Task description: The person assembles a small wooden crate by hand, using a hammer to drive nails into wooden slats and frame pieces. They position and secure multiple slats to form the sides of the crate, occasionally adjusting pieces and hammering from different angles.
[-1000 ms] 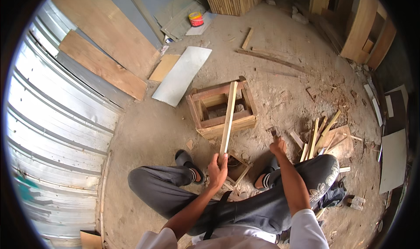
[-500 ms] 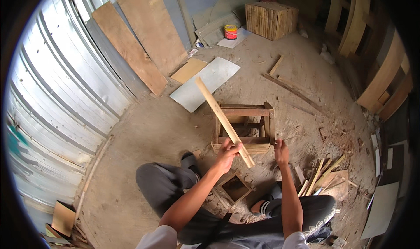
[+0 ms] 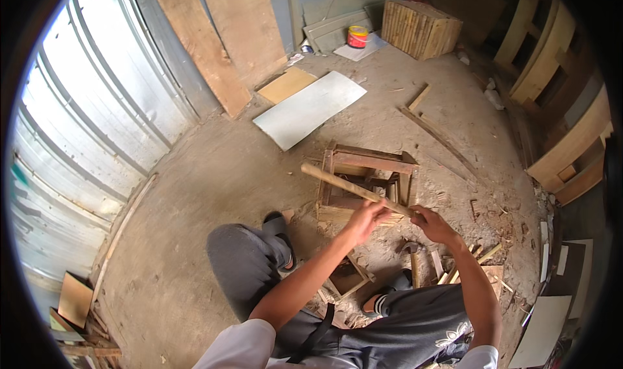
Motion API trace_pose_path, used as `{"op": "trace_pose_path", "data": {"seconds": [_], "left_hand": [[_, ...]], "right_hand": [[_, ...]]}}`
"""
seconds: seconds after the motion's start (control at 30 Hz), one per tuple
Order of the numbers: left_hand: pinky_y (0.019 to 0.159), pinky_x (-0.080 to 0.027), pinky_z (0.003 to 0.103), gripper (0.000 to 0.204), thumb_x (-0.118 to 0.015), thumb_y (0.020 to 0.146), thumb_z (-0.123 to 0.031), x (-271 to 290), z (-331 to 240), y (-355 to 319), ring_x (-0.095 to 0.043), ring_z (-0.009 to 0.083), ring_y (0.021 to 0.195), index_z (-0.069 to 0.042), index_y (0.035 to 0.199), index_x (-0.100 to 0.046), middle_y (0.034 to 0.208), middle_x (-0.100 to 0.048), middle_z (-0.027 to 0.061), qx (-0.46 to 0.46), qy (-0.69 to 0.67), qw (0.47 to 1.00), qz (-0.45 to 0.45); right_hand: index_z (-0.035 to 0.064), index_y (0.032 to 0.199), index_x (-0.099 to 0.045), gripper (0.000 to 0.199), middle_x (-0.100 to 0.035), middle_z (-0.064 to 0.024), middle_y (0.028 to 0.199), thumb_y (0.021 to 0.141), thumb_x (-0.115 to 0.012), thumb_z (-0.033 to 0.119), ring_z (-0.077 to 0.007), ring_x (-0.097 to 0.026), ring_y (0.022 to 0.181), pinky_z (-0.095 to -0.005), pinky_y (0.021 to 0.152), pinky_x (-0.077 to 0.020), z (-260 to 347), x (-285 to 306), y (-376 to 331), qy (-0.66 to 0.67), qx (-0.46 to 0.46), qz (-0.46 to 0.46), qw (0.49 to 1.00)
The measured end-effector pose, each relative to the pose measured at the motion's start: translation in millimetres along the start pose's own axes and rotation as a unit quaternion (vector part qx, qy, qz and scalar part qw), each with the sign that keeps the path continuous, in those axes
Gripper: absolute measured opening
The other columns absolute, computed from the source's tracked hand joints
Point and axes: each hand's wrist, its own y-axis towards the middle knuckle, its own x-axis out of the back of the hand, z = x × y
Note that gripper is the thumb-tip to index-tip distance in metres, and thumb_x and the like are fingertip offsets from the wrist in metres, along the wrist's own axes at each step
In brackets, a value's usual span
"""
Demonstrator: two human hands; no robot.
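A pale wooden strip (image 3: 344,186) slants in front of me, over a small box-like wooden frame (image 3: 373,156). My left hand (image 3: 367,222) is closed on the strip around its lower part. My right hand (image 3: 433,226) grips its near right end between thumb and fingers. The wooden frame stands on the dirt floor, with open sides and crossbars, partly hidden by the strip and my left hand. Below my right hand a hammer (image 3: 414,265) lies on the floor. A smaller wooden frame (image 3: 354,279) sits between my feet, partly covered by my left forearm.
Thin wood offcuts (image 3: 483,255) lie to the right near my knee. Beyond the frame are a white sheet (image 3: 311,109), a tan board (image 3: 287,85), a red bucket (image 3: 357,38) and a slatted wooden crate (image 3: 420,30). Corrugated metal wall (image 3: 97,109) runs along the left.
My right hand has come up from beside the frame and taken the strip's near end. The strip has tipped to a flatter slant, and my left hand has moved right.
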Motion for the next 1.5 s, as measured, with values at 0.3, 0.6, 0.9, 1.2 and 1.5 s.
{"op": "trace_pose_path", "data": {"seconds": [0.3, 0.6, 0.9, 1.2, 1.5], "left_hand": [[0.074, -0.054, 0.039, 0.026, -0.063, 0.093, -0.011, 119.7, -31.3, 12.7, -0.062, 0.0182, 0.079, 0.001, 0.114, -0.053, 0.094, -0.061, 0.0112, -0.18, 0.249, 0.816, -0.489], [0.083, -0.057, 0.034, 0.032, -0.062, 0.096, -0.015, 151.5, -65.4, 11.6, -0.065, 0.0191, 0.09, 0.007, 0.119, -0.057, 0.104, -0.064, 0.0116, -0.22, 0.162, 0.927, -0.256], [0.089, -0.058, 0.039, 0.036, -0.065, 0.094, -0.015, 142.2, -64.9, 0.3, -0.066, 0.0245, 0.094, 0.007, 0.121, -0.057, 0.103, -0.065, 0.015, -0.23, 0.198, 0.922, -0.239], [0.089, -0.058, 0.04, 0.045, -0.071, 0.089, -0.013, 164.9, -48.9, 3.4, -0.066, 0.0226, 0.095, 0.003, 0.125, -0.051, 0.105, -0.063, 0.0127, -0.288, 0.149, 0.925, -0.196], [0.093, -0.055, 0.038, 0.03, -0.075, 0.086, -0.018, 178.4, -42.6, 12.1, -0.064, 0.0198, 0.098, -0.003, 0.107, -0.059, 0.103, -0.063, 0.0073, -0.273, 0.14, 0.935, -0.179]], "right_hand": [[0.0044, 0.11, -0.054, 0.037, -0.065, -0.0205, 0.1, 0.08, -0.075, 0.01, -0.0407, -0.063, 0.098, -0.0464, 0.08, -0.05, -55.1, -10.2, 8.2, -0.023, -0.021, -0.076, 0.997], [0.0, 0.102, -0.058, 0.033, -0.065, -0.0203, 0.097, 0.077, -0.077, 0.009, -0.0379, -0.063, 0.097, -0.0445, 0.08, -0.0495, -62.8, -14.5, 22.3, 0.018, -0.043, -0.085, 0.995], [-0.0005, 0.112, -0.059, 0.043, -0.067, -0.0197, 0.106, 0.077, -0.079, 0.013, -0.0359, -0.064, 0.101, -0.0433, 0.085, -0.0503, -62.5, -27.6, 20.4, -0.015, -0.029, -0.112, 0.993], [-0.0008, 0.111, -0.061, 0.048, -0.066, -0.0203, 0.107, 0.071, -0.083, 0.015, -0.0368, -0.06, 0.104, -0.0445, 0.089, -0.0483, -59.8, -37.1, 26.4, -0.007, -0.061, -0.121, 0.991], [0.0014, 0.115, -0.058, 0.055, -0.066, -0.0138, 0.105, 0.071, -0.085, 0.022, -0.029, -0.066, 0.095, -0.0403, 0.08, -0.052, -81.2, -35.1, 24.6, 0.051, -0.086, -0.171, 0.98]]}}
